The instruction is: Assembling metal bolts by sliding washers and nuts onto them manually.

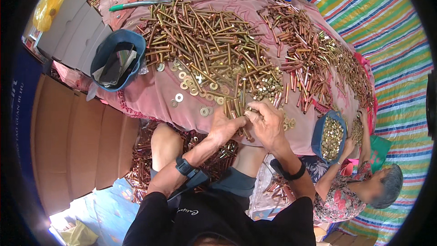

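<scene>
Over the near edge of the pink cloth, my left hand (222, 126) is closed round a small bunch of brass-coloured bolts (234, 107), their shanks sticking out above and below the fingers. My right hand (268, 124) is right beside it, thumb and fingers pinched together near the bolts; whatever is in that pinch is too small to make out. Just beyond my hands lie a heap of hex nuts (267, 88) and many loose flat washers (193, 90). Behind them spreads a large pile of bolts (195, 29).
A blue basket (140, 45) holding a dark flat object stands at left, near a green-handled tool (132, 5). More bolts (309, 64) cover the right side. A blue bin (315, 142) of nuts sits near a co-worker (348, 196) at right. Cardboard boxes (82, 132) stand at left.
</scene>
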The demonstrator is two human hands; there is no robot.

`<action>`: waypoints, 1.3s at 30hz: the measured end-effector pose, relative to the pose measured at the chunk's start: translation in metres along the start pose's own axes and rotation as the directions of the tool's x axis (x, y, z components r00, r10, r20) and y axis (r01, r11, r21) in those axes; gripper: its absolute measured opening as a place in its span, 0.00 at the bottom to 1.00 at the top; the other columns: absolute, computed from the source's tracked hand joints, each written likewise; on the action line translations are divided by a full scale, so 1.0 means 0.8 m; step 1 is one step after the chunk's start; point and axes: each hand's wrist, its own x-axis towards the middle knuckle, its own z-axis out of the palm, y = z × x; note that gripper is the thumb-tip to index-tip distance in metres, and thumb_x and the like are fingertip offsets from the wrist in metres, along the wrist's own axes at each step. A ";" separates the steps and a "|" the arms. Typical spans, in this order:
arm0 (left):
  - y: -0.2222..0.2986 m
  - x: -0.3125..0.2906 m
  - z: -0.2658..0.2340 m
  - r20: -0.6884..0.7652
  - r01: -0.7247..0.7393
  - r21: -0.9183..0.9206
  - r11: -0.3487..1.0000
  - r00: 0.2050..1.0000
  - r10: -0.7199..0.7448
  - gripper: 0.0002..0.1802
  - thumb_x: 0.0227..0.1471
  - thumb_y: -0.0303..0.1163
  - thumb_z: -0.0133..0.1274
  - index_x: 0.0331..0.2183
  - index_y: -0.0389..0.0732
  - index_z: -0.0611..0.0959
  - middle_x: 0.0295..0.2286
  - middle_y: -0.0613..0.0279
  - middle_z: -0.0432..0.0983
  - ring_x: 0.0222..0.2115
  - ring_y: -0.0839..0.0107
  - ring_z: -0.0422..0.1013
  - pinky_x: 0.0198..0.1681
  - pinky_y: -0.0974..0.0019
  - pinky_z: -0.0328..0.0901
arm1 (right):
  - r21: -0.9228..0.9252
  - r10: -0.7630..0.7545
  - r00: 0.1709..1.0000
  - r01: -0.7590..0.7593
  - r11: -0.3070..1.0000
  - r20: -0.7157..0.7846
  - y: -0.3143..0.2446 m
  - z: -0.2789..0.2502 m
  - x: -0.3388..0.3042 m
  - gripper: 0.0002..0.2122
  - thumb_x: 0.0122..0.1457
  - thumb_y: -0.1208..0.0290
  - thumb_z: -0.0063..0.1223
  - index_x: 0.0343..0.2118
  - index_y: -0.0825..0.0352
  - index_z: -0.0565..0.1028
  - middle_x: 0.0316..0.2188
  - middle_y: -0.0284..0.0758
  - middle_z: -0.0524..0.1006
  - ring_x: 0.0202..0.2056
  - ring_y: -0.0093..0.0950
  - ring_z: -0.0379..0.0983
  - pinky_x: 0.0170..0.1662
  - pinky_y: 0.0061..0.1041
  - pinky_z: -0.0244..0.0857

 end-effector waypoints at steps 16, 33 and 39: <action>0.000 -0.001 0.003 -0.052 -0.057 -0.039 0.998 0.997 0.055 0.15 0.50 0.20 0.57 0.43 0.35 0.78 0.29 0.59 0.81 0.22 0.72 0.78 0.19 0.69 0.73 | 0.180 0.239 0.971 -0.240 0.954 0.031 0.001 0.006 -0.001 0.10 0.54 0.74 0.68 0.34 0.72 0.79 0.28 0.39 0.79 0.26 0.27 0.77 0.29 0.25 0.67; 0.004 -0.005 0.000 0.010 0.015 -0.010 1.000 1.000 -0.015 0.15 0.51 0.22 0.59 0.43 0.35 0.78 0.32 0.59 0.81 0.27 0.70 0.79 0.26 0.66 0.77 | 0.186 0.087 0.996 -0.087 0.979 0.008 0.004 0.001 0.000 0.12 0.54 0.70 0.70 0.31 0.73 0.77 0.28 0.36 0.77 0.25 0.21 0.74 0.27 0.22 0.67; -0.007 0.001 0.001 0.025 -0.036 -0.023 0.999 0.999 0.037 0.15 0.52 0.23 0.59 0.43 0.36 0.77 0.30 0.61 0.80 0.24 0.73 0.78 0.20 0.68 0.75 | 0.161 0.103 0.994 -0.098 0.982 -0.023 -0.003 0.009 -0.003 0.09 0.57 0.73 0.66 0.34 0.72 0.76 0.27 0.38 0.76 0.28 0.24 0.76 0.30 0.25 0.69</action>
